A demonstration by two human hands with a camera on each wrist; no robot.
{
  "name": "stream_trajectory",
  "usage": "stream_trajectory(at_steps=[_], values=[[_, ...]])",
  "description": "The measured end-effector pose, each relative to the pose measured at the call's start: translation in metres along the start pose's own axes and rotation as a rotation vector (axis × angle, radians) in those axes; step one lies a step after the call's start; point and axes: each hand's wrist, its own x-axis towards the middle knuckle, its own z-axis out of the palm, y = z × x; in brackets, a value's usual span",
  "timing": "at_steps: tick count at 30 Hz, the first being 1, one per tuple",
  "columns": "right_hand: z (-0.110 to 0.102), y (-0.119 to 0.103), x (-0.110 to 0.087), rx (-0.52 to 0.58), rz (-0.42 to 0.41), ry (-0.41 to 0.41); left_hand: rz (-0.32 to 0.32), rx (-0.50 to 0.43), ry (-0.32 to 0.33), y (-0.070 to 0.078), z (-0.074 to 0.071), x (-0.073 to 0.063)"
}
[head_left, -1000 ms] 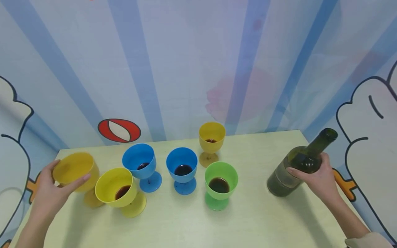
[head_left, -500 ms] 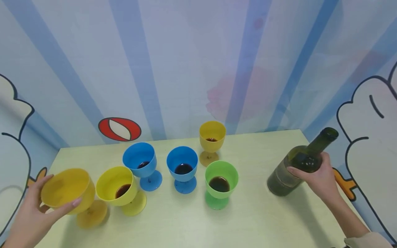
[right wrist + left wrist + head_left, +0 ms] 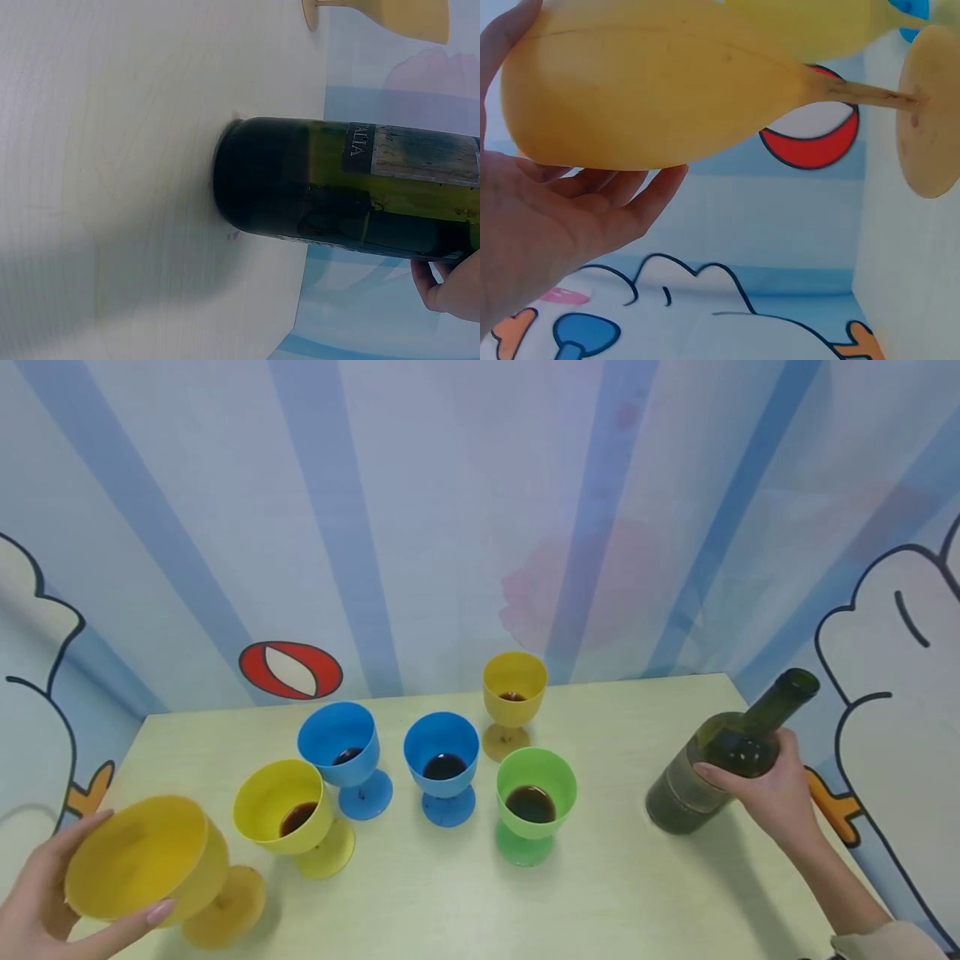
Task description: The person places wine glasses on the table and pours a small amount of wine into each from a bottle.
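Note:
At the front left in the head view, my left hand (image 3: pixel 33 902) holds an orange-yellow goblet (image 3: pixel 142 860) by its bowl, thumb on the near side. The bowl tips toward me and shows no drink inside. In the left wrist view, the fingers (image 3: pixel 656 199) curl under the goblet's bowl (image 3: pixel 645 90), while its stem and foot stick out to the right. My right hand (image 3: pixel 772 802) grips a green glass wine bottle (image 3: pixel 682 781) around its shoulder. The bottle (image 3: pixel 330 180) stands on the table, dark liquid in its lower part.
Dark drink sits in a bright yellow goblet (image 3: pixel 266 818), two blue goblets (image 3: pixel 337 727) (image 3: pixel 435 743), a green goblet (image 3: pixel 525 847) and a yellow goblet (image 3: pixel 513 681) further back. They stand on the pale table (image 3: pixel 615 893), left of the bottle. A printed curtain (image 3: pixel 450 527) hangs behind.
My left hand has brought the orange-yellow goblet toward me and slightly left, away from the bright yellow one. My right hand and the bottle have stayed in place.

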Motion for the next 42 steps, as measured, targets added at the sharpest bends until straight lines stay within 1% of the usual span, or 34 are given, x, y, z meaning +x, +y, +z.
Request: stream_trajectory(at_steps=[3,4,6,8,10,12,14,19,23,26,28,31,33,38,42], values=[[0.000,0.001,0.001,-0.001,0.000,0.005,0.060,0.025,-0.038,-0.003,0.003,-0.004],[0.000,0.001,0.001,-0.003,0.002,0.007,0.075,0.031,-0.074,-0.001,0.003,-0.004],[0.001,0.002,0.001,-0.001,0.004,0.008,0.082,0.058,-0.140,0.008,0.005,-0.007],[0.002,0.003,0.002,-0.003,0.005,0.009,0.067,0.060,-0.217,0.023,0.007,-0.010],[0.003,0.003,0.002,-0.002,0.004,0.009,0.033,0.058,-0.304,0.042,0.009,-0.013],[0.003,0.004,0.002,0.000,0.001,0.008,0.035,0.052,-0.349,0.059,0.013,-0.017],[0.003,0.004,0.003,-0.001,-0.002,0.007,0.052,0.045,-0.381,0.074,0.017,-0.021],[0.003,0.004,0.002,-0.003,-0.008,0.007,0.124,-0.005,-0.408,0.104,0.034,-0.028],[0.004,0.002,0.000,-0.014,-0.021,-0.002,0.167,-0.076,-0.413,0.124,0.046,-0.030],[0.006,-0.001,0.001,-0.032,-0.045,-0.013,0.170,-0.113,-0.425,0.136,0.054,-0.032],[0.008,-0.004,0.001,-0.047,-0.067,-0.016,0.148,-0.130,-0.444,0.142,0.060,-0.033],[0.010,-0.007,0.002,-0.069,-0.097,-0.018,0.136,-0.141,-0.450,0.148,0.070,-0.034],[0.011,-0.009,0.002,-0.072,-0.108,-0.033,0.139,-0.140,-0.444,0.150,0.076,-0.034],[0.013,-0.012,0.001,-0.084,-0.129,-0.084,0.153,-0.118,-0.425,0.151,0.088,-0.032],[0.013,-0.015,0.003,-0.102,-0.153,-0.095,0.147,-0.119,-0.420,0.151,0.094,-0.028]])
